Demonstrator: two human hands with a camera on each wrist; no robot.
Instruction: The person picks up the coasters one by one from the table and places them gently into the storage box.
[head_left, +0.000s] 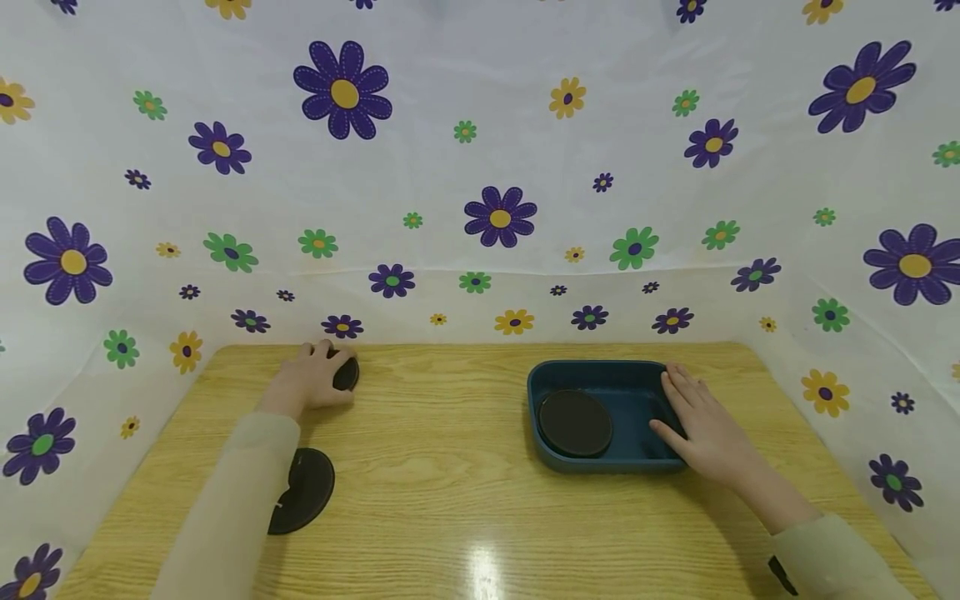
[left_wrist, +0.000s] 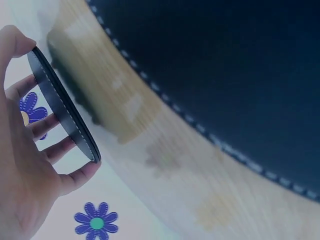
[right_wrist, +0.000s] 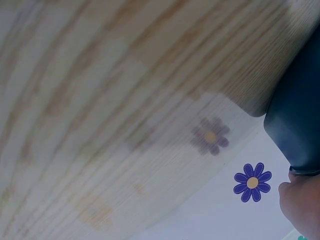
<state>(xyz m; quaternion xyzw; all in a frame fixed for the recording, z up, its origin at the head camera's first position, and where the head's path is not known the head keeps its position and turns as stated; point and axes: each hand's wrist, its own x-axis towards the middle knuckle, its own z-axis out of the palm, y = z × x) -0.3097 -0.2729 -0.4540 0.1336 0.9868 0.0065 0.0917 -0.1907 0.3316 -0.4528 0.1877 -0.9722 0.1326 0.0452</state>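
Observation:
At the back left of the table, my left hand (head_left: 311, 383) grips a round black coaster (head_left: 347, 375). The left wrist view shows this stitched disc (left_wrist: 62, 102) tilted on edge, thumb and fingers round its rim. A second black coaster (head_left: 315, 487) lies on the table, partly hidden under the left sleeve. My right hand (head_left: 705, 429) holds the right end of a blue rectangular box (head_left: 558, 462), with the thumb inside and the fingers over the rim at the back corner. Flat inside the box, on its left side, lies another black coaster (head_left: 576, 423).
The wooden table (head_left: 435, 500) is bordered at the back and both sides by a white curtain (head_left: 420, 167) printed with flowers. A light glare shows near the table's front. Between the left hand and the box runs a wide stretch of bare wood.

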